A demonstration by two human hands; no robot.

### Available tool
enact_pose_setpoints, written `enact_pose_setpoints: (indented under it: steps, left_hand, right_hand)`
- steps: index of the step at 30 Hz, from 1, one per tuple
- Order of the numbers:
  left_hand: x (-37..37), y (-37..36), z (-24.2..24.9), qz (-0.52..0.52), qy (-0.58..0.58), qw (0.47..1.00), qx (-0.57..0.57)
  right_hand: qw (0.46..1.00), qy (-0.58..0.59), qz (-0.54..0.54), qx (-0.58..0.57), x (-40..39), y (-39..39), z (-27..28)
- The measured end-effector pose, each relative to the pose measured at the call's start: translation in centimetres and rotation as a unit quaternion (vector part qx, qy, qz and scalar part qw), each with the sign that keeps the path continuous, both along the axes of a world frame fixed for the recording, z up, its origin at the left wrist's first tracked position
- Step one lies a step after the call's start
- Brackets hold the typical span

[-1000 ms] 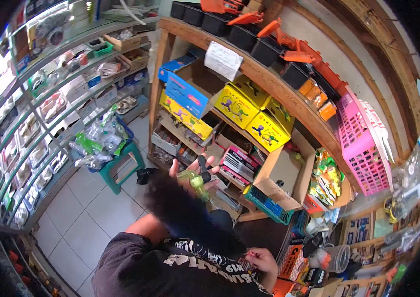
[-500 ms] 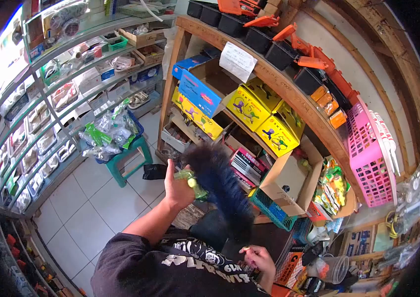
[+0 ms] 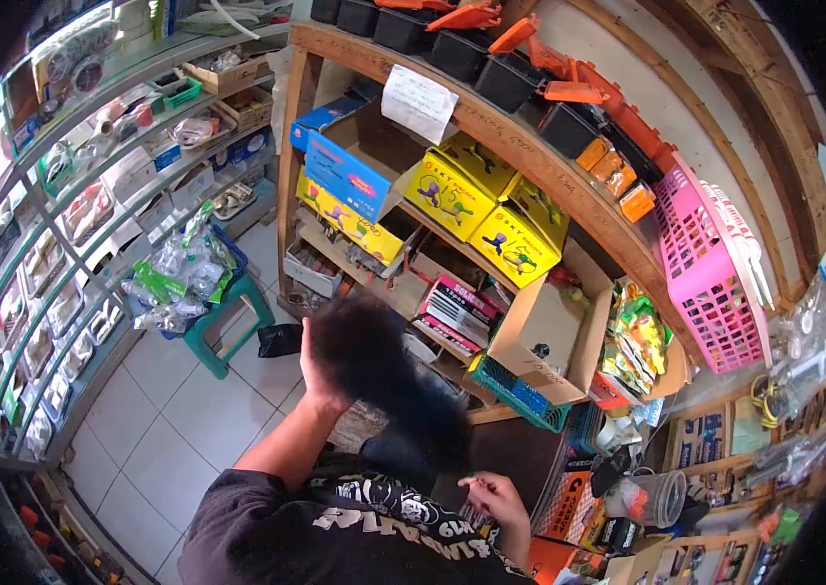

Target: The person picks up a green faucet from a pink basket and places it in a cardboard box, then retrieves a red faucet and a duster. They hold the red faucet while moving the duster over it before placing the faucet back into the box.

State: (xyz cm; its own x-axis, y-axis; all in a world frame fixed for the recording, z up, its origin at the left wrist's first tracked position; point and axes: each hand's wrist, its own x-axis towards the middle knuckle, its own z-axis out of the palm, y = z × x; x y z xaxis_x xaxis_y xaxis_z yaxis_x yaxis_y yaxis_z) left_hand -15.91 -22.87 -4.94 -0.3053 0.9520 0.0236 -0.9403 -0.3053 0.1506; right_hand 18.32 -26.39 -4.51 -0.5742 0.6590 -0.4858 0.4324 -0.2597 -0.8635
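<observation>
A dark, fluffy duster (image 3: 422, 405), blurred by motion, slants across the middle of the view. Its upper end covers the palm and most fingers of my left hand (image 3: 320, 375), which is raised with the thumb side showing. The green packet seen in that hand a moment earlier is hidden behind the duster. Lower down, near the dark shirt, my right hand (image 3: 498, 502) is closed at the duster's lower end; the handle itself is barely visible.
Wooden shelving (image 3: 476, 102) carries yellow boxes (image 3: 452, 195), a blue box (image 3: 349, 175) and an open carton (image 3: 549, 341). A pink basket (image 3: 710, 273) stands at right. At left are a green stool (image 3: 223, 341) with bagged items (image 3: 184, 273) and glass shelves (image 3: 91, 234).
The duster's upper end has moved left over my left hand, covering the green packet. The camera view has shifted, so shelves and stool appear farther left. My right hand stays low.
</observation>
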Motion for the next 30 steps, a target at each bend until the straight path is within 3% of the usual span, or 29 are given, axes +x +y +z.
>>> enact_pose_setpoints:
  steps: [1, 2, 4, 10, 14, 16, 18, 19, 21, 22, 24, 26, 30]
  left_hand:
    - [-1.1, 0.1, -0.9, -0.191, -0.180, 0.913, 0.312]
    - [-1.0, -0.8, -1.1, -0.057, -0.053, 0.992, -0.100]
    - [-0.8, -0.8, 0.3, -0.061, -0.078, 0.995, 0.023]
    - [-0.4, -1.1, 0.1, -0.106, -0.052, 0.993, 0.026]
    - [0.2, -1.4, 0.3, -0.124, -0.067, 0.990, 0.004]
    - [0.3, -1.5, 0.3, -0.130, -0.056, 0.990, 0.003]
    - [0.6, -1.4, 0.3, -0.133, -0.046, 0.990, 0.010]
    - [0.6, -1.5, 0.3, -0.138, -0.050, 0.989, 0.011]
    - [0.8, -1.7, 0.3, -0.143, -0.048, 0.988, 0.002]
    - [1.0, -1.8, 0.1, -0.143, -0.045, 0.989, 0.006]
    - [0.9, -2.3, -0.1, -0.151, -0.028, 0.988, -0.012]
    - [0.9, -2.7, -0.3, -0.155, -0.014, 0.987, -0.038]
    - [1.0, -1.9, -0.3, -0.175, 0.006, 0.981, -0.080]
  right_hand:
    - [0.998, 0.016, -0.051, -0.028, -0.6, -0.1, -0.3]
    - [0.993, 0.033, -0.101, -0.055, -1.2, -0.1, -0.7]
    - [0.987, 0.035, -0.130, -0.083, -2.1, 0.0, -2.0]
    - [0.971, 0.065, -0.226, -0.042, -6.4, 3.4, -6.0]
    - [0.971, 0.013, -0.220, 0.086, -8.5, 7.9, -10.7]
    - [0.974, -0.011, -0.212, 0.082, -10.4, 10.6, -9.1]
    - [0.935, 0.040, -0.226, 0.268, -11.9, 15.9, -14.1]
    - [0.935, 0.042, -0.226, 0.271, -12.7, 17.4, -13.3]
    - [0.944, -0.062, -0.235, 0.222, -14.1, 20.2, -11.5]
    - [0.944, -0.059, -0.234, 0.225, -14.4, 20.8, -11.4]
    - [0.920, -0.173, -0.251, 0.245, -15.4, 21.3, -11.7]
    - [0.914, -0.203, -0.251, 0.246, -16.3, 18.1, -9.7]
    - [0.793, -0.123, -0.197, 0.563, -15.2, 9.4, -7.8]
